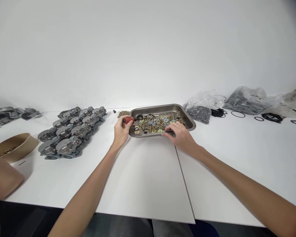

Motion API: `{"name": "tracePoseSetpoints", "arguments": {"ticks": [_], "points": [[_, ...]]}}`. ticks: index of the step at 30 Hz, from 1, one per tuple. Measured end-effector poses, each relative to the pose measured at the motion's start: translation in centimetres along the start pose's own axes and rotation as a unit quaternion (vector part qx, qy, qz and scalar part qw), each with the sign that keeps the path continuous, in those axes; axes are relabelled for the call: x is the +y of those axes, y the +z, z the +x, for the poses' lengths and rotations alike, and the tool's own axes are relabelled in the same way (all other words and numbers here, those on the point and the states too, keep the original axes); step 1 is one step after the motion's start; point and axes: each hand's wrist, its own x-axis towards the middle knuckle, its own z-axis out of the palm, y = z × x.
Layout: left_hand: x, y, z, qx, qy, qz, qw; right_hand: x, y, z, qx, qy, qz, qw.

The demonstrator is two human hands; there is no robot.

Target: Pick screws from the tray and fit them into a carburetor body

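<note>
A shallow metal tray [160,134] holds a loose mix of brass-coloured screws, washers and black rings [154,123]. At its left end my left hand [121,131] is closed around a red-handled screwdriver [128,120] with a black butt; the shaft is hard to see. My right hand [182,135] lies over the tray's front rim near the right end. Its thumb is outside the wall and the fingers reach inside, over the hardware. Whether a small part is between those fingertips is hidden.
Grey metal castings [69,131] stand in rows at left, with more castings [7,113] behind. A tan bowl [27,144] holds small parts beside another person's arm [5,177]. Plastic bags [199,110] and black rings [272,117] lie at right. A seam [185,181] crosses the table.
</note>
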Motion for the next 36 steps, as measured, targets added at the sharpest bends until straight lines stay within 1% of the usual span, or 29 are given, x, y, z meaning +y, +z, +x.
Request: {"name": "tracePoseSetpoints", "arguments": {"ticks": [4, 6, 13, 19, 23, 28, 36], "points": [[0.6, -0.4, 0.1, 0.030, 0.023, 0.034, 0.999, -0.1, 0.0, 0.0, 0.001, -0.005, 0.001, 1.000], [0.9, -0.5, 0.1, 0.035, 0.032, 0.041, 0.998, -0.2, -0.1, 0.0, 0.002, -0.005, 0.003, 1.000], [1.1, -0.6, 0.1, 0.045, 0.048, 0.027, 0.997, -0.2, -0.1, 0.0, 0.005, -0.010, -0.001, 1.000], [2.2, -0.5, 0.1, 0.079, 0.052, 0.013, 0.995, 0.0, 0.1, -0.2, 0.018, -0.020, -0.004, 1.000], [2.5, -0.5, 0.3, 0.103, 0.033, -0.036, 0.994, -0.1, 0.0, -0.1, 0.017, -0.016, -0.005, 1.000], [2.0, -0.9, 0.9, 0.136, -0.018, -0.104, 0.985, -0.2, 0.0, -0.1, 0.015, -0.015, -0.012, 1.000], [1.6, -2.5, 1.8, 0.192, -0.069, -0.147, 0.968, 0.0, 0.2, -0.2, 0.017, -0.022, -0.017, 0.999]]}}
